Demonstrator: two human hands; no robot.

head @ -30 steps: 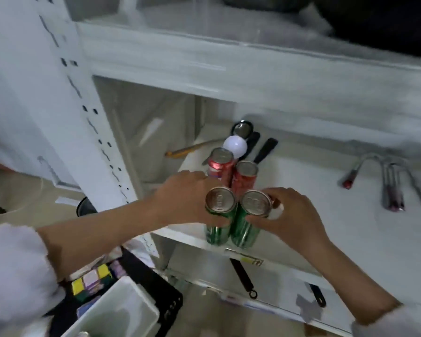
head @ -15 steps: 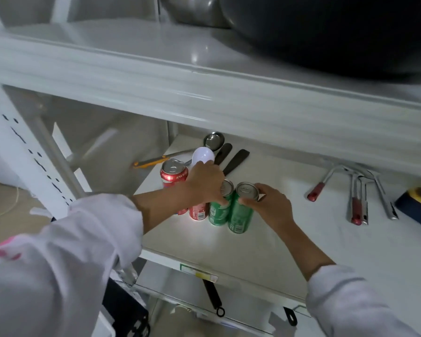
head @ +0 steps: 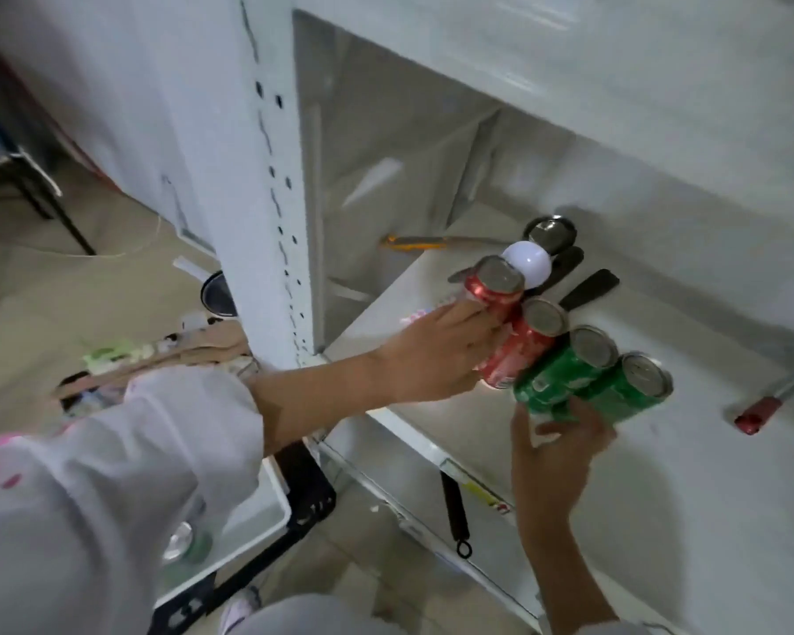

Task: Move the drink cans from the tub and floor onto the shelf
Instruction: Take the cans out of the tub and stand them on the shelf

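Four cans [head: 564, 359] now sit in one row running from 10 to 4 o'clock, upright; the left hand [head: 436, 355] cups the red ones, the right hand [head: 555, 446] the green.

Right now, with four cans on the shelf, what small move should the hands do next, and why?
Probably let go and reach the left hand down to the white plastic tub, where a silver-topped can seems to remain. The two red cans and two green cans already stand together on the white metal shelf, with the right hand at the green pair.
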